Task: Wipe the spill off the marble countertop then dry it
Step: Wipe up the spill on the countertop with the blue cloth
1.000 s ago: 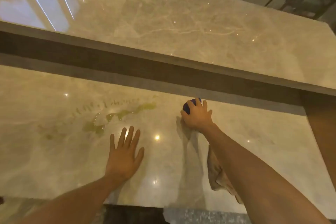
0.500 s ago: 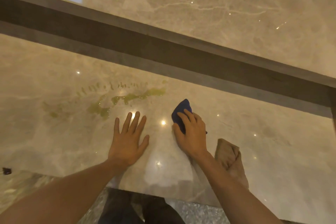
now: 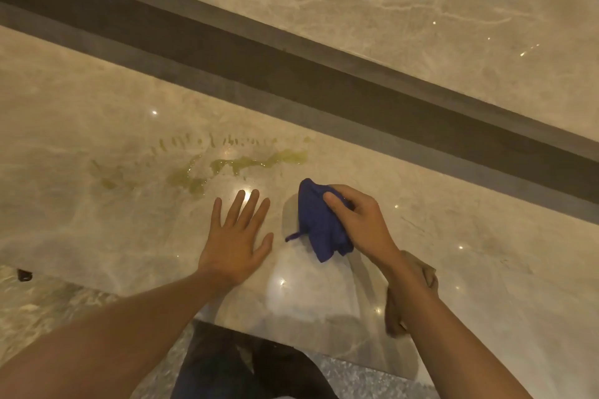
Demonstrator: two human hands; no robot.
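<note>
Near edge: the counter (image 3: 486, 236) is ending just behind both wrists, floor showing below, so there is no room to pull back far.
Tan cloth (image 3: 393, 317): lying by that edge, partly hidden under the right forearm, waiting for the drying.
Left hand (image 3: 235, 243): pressing flat on the marble, fingers spread apart, holding nothing, bracing.
Right hand (image 3: 359, 225): fingers clamping a bunched blue cloth (image 3: 319, 227), one corner dangling.
Spill (image 3: 240, 167): yellow-green streaks sitting just beyond the left fingertips, up and left of the blue cloth, not yet being touched.
Advice: I'd be flattening the cloth, sweeping from the streaks' outer ends inward, gathering rather than smearing.
Far side: a dark ledge (image 3: 324, 81) is closing off the back; open marble is running left and right for long strokes.
</note>
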